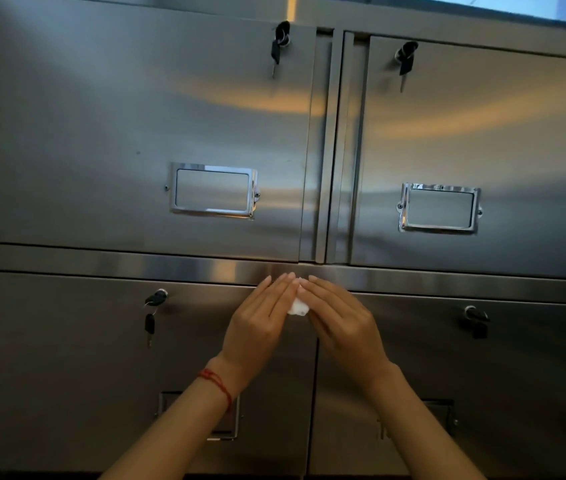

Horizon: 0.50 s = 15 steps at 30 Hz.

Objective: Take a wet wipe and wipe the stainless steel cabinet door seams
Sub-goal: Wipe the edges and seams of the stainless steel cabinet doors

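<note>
Dim overall; soft warm glare streaks my cabinet doors [136, 116], daylight enters upper right, edges bow, lower frame falls into shadow.

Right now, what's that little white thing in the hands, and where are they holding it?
A small wadded wet wipe, caught between the fingers of the left hand and right hand; only its lower part shows.
</note>
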{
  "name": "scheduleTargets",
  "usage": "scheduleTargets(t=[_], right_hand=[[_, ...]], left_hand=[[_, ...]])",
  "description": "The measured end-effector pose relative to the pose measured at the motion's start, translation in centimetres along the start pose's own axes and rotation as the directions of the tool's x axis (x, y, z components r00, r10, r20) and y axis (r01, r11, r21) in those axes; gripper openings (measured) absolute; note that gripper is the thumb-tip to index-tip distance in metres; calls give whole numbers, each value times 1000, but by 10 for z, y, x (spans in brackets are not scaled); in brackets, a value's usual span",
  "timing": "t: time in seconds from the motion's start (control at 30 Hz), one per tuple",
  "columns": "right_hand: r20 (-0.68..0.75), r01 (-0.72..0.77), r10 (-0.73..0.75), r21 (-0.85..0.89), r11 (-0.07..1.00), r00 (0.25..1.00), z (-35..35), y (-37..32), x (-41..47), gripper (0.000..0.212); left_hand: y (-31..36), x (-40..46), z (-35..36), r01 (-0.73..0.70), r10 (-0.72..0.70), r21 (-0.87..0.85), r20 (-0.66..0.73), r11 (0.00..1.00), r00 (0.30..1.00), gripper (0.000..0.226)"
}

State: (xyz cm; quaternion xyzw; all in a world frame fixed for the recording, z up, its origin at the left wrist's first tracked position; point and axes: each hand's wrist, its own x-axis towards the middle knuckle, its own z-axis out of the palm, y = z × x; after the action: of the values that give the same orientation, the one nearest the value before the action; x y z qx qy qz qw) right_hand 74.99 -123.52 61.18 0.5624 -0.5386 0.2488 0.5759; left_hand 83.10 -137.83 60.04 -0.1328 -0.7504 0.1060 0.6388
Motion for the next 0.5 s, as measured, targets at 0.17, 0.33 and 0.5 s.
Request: scheduleTargets(t=[0.17,0.33,0.5], right_hand=[[-59,32,-31,8,999,998,0,11,21,22],[-102,75,-80,-52,996,992,0,24,39,22],[-152,49,-67,-120,992,986,4,38,51,23]], left_hand=[[-12,26,4,-19,20,48,-34,999,999,30],[-26,48,6,-36,39,106,-24,994,999,38],[-36,63,9,-10,16,157,-33,988,999,36]])
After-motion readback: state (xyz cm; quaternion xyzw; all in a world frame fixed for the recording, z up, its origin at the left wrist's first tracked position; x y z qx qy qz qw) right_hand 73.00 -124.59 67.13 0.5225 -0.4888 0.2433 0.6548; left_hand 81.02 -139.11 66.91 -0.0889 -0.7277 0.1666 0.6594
